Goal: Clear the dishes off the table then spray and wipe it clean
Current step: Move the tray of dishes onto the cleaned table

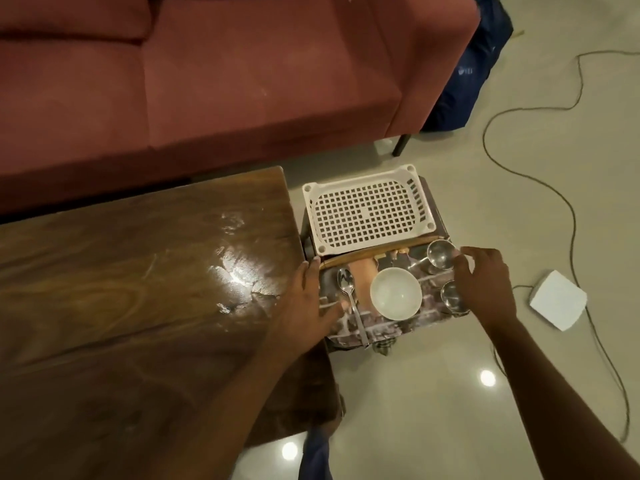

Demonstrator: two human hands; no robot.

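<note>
Both hands open: left hand (308,299) steadies tray (346,327); right hand (485,282) beside steel cups (440,254), dishes off table (138,289)

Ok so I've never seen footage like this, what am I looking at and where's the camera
The camera sits on a person's head, looking down at their own bare arms; there is no machine. The left hand and right hand reach to a patterned tray beside a dark wooden table. On the tray lie a white bowl, a spoon and two steel cups. A white perforated basket sits behind it, a red sofa beyond. The fingers are spread at the tray's sides; whether they grip it is unclear.
</note>
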